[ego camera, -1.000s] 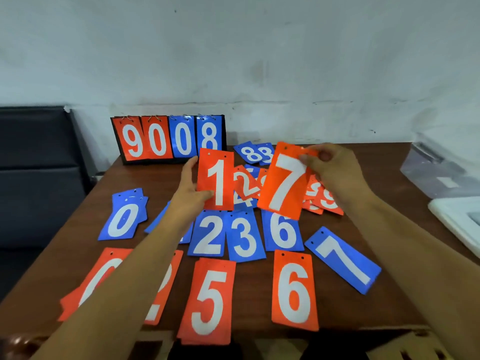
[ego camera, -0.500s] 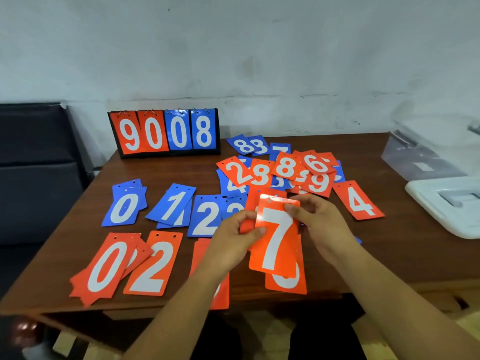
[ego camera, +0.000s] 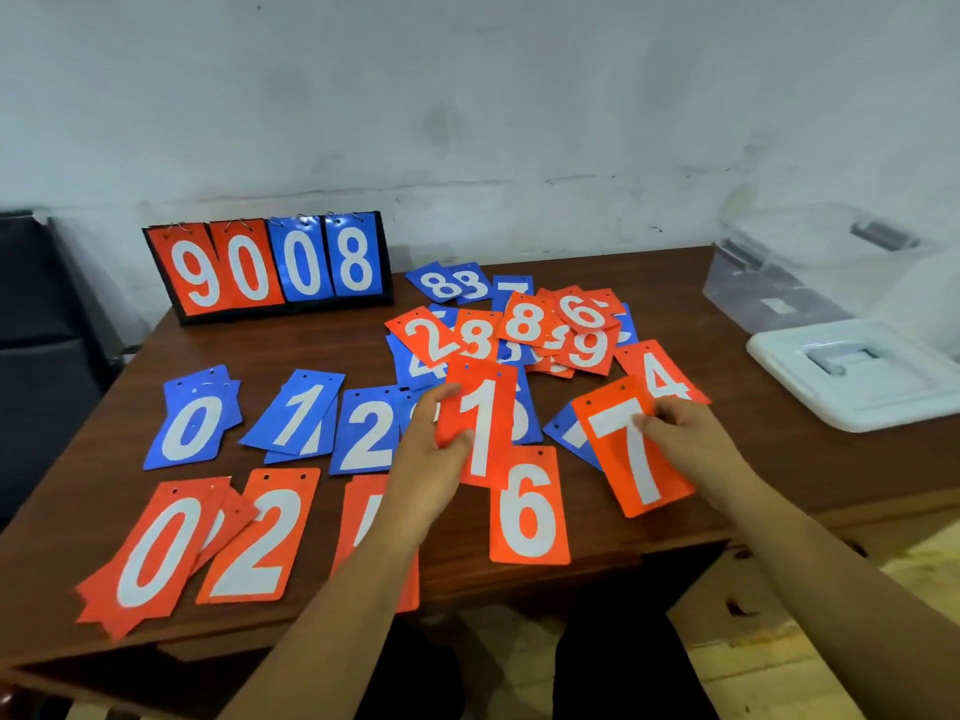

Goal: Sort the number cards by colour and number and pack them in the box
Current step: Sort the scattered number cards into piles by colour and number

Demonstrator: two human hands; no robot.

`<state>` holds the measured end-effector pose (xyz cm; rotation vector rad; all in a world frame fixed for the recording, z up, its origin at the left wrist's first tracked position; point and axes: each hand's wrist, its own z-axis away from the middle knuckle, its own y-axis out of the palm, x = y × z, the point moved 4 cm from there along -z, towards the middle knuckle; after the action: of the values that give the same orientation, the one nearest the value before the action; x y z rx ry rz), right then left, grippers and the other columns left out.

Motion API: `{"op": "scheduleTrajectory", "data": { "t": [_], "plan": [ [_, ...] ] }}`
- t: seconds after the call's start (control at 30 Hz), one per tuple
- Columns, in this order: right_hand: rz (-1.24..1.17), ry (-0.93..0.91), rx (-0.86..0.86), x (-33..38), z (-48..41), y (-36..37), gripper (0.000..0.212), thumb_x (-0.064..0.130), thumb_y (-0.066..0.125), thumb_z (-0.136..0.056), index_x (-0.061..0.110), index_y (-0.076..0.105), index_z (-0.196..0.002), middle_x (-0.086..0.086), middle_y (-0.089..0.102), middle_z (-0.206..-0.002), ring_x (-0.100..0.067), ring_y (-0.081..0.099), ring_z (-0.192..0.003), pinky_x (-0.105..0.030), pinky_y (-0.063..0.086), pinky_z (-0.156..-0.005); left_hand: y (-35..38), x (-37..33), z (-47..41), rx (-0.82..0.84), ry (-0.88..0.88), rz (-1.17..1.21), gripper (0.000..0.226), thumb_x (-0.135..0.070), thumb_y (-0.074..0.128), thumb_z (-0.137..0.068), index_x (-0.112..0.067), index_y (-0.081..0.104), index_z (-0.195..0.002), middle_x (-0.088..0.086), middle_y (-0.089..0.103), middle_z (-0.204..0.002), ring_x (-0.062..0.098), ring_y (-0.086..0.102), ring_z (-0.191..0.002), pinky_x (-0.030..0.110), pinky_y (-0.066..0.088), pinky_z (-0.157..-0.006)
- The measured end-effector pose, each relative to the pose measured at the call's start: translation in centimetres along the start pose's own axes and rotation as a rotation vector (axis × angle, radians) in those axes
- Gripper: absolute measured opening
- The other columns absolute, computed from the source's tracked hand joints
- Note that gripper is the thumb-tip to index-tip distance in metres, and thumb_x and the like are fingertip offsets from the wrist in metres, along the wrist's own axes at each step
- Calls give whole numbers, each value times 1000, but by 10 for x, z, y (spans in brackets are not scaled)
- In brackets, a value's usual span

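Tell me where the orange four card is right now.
The orange 4 card lies on the table's right side, just beyond the orange 7 card in the right hand.

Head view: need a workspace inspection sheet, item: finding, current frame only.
Surface: brown wooden table, largely covered with cards.
Job's things: blue 0, blue 1 and blue 2 in a row; orange 0, orange 2 and orange 6 nearer; clear box open, white lid beside it.
Clutter: unsorted mixed pile mid-table.
Grippers: left hand holds orange 1; right hand holds orange 7.
Cables: nothing seen.
Surroundings: scoreboard stand reading 9008, white wall, dark seat at left.
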<state>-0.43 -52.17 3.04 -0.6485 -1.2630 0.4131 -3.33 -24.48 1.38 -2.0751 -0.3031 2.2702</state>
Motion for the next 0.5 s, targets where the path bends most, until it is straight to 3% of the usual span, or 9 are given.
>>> {"op": "scheduleTrajectory", "data": {
  "t": [0.1,0.2,0.33,0.5],
  "plan": [
    [122,-21,88,-6,-13,15,27,28,55,-98,10,62,-117,-9,60,-123,-15,52,-100,-29,39,-85,4,-3,-3,-7,-40,-17,39,-21,61,-98,-47,49,-125,-10,52,-127,12,71,-89,42,63,-72],
    [205,-4,65,-15,-25,18,38,30,53,-98,9,55,-131,-10,56,-132,-23,53,-118,-33,41,-95,6,-3,-7,-4,-50,3,38,-22,61,-97,-48,49,-122,-7,48,-129,13,70,-91,43,63,-73],
    [172,45,-26,-19,-37,8,45,28,52,-99,4,49,-137,-13,50,-142,-28,47,-129,-37,38,-106,7,1,-11,-3,-57,5,47,-21,62,-97,-47,42,-130,-4,54,-128,12,72,-86,39,63,-72],
    [55,46,-122,-8,-41,1,43,27,52,-99,3,51,-135,-14,52,-140,-29,49,-127,-41,39,-106,17,8,-19,-18,-161,50,65,-25,64,-95,-42,28,-145,1,57,-130,18,71,-96,44,61,-80]
  ]
}}
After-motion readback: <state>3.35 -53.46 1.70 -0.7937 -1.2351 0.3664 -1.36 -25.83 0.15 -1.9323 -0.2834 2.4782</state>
